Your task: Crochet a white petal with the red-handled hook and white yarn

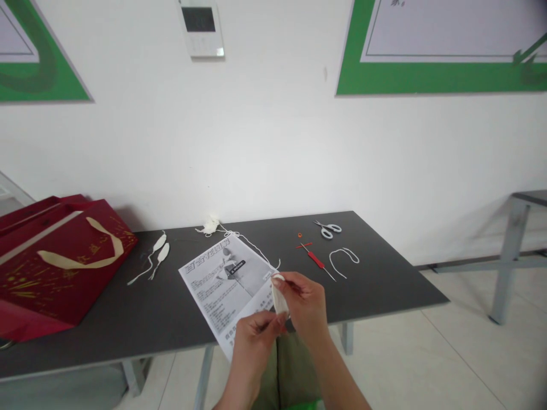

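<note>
Both hands hold a small white crochet piece (280,299) upright, just over the table's front edge. My right hand (305,302) pinches its upper end, and my left hand (256,336) pinches the lower end. A small reddish spot shows by the left fingertips, too small to name. White yarn (256,246) runs from a loose yarn bundle (209,225) at the back toward the hands. Under and behind the hands lies a printed sheet (213,285). To the right is a red-handled crochet hook (316,260).
Grey-handled scissors (328,229), a small orange ring (299,234) and a cut yarn length (342,256) lie on the dark table (384,285). Leaf-shaped white pieces (161,251) with tails lie at left, beside a red gift bag (64,262). A white wall stands behind.
</note>
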Tool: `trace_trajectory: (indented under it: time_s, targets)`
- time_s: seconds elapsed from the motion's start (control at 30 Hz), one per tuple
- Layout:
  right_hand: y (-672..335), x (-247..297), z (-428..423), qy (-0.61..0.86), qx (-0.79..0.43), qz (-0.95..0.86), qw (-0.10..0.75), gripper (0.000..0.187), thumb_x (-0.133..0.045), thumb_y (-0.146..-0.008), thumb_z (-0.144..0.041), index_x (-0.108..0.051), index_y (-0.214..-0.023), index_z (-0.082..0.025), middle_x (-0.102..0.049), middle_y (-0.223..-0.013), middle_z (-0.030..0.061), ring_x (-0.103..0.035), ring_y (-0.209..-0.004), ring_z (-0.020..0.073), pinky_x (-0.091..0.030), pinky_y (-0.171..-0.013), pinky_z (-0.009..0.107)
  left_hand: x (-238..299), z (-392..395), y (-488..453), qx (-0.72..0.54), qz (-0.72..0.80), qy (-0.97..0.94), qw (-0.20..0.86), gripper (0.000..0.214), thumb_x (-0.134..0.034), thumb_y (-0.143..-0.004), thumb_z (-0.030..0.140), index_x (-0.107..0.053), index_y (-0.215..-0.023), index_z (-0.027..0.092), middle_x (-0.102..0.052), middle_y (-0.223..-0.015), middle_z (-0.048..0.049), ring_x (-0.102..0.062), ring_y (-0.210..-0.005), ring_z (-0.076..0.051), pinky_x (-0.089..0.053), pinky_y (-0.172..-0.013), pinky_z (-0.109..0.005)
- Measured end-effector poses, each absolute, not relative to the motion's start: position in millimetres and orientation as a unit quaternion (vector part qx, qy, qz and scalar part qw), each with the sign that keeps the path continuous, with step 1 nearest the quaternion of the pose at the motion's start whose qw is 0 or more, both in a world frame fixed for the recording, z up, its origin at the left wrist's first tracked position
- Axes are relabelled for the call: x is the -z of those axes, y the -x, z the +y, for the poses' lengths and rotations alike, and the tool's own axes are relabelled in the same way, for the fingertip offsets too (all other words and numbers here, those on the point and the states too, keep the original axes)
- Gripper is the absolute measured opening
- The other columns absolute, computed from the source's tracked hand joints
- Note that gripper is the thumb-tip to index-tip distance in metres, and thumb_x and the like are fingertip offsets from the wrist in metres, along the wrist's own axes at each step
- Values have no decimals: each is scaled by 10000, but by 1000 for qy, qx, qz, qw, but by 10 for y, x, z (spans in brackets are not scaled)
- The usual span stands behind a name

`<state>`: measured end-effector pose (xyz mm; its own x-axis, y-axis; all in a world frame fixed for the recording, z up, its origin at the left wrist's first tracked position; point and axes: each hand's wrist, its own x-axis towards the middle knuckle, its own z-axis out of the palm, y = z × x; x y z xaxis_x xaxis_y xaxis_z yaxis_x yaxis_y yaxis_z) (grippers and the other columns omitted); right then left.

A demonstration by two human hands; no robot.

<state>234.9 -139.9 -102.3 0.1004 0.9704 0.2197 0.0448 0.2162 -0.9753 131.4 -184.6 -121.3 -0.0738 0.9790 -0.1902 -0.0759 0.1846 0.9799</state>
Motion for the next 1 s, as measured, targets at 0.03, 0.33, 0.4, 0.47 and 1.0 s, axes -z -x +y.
trace_trajectory:
  time_s: [0.03,0.33,0.4,0.47,1.0]
  targets:
    - [-2344,1010,-1395,476,-402,-541,564,149,-625,-767,-275,-722,-746,-163,-696,-672,24,-605,-613,149,-472,-572,229,1190,-1834,-1313,-477,532,-416,563,224,-726,-654,354,-731,-574,145,-608,-523,-36,-533,-605,-181,-380,-615,-269]
    - [-2317,1153,-1577,457,-470,-539,529,260,-609,-793,-346,-685,-944,-149,-699,-830,70,-647,-762,195,-526,-639,257,1294,-1748,-1239,-622,469,-288,556,104,-728,-661,264,-713,-636,164,-574,-681,-11,-528,-740,-161,-414,-719,-257]
    - [-2283,1209,-1669,455,-487,-535,519,232,-604,-802,-335,-694,-911,-152,-702,-811,64,-652,-752,197,-523,-663,268,1329,-1766,-1264,-638,457,-270,558,89,-724,-662,243,-699,-618,170,-568,-684,-4,-516,-738,-148,-416,-734,-244]
    - [-2241,1250,-1731,458,-508,-507,525,218,-602,-806,-330,-694,-893,-153,-703,-790,62,-655,-732,198,-526,-667,280,1340,-1793,-1313,-653,447,-245,561,76,-720,-664,231,-695,-626,171,-577,-694,-1,-511,-727,-137,-420,-724,-229]
    - [-2308,1242,-1785,490,-479,-488,541,246,-596,-805,-375,-699,-907,-176,-632,-624,12,-512,-455,109,-415,-397,199,1252,-1840,-1251,-628,420,-266,599,115,-715,-699,275,-733,-718,163,-625,-675,-16,-524,-716,-139,-417,-696,-235]
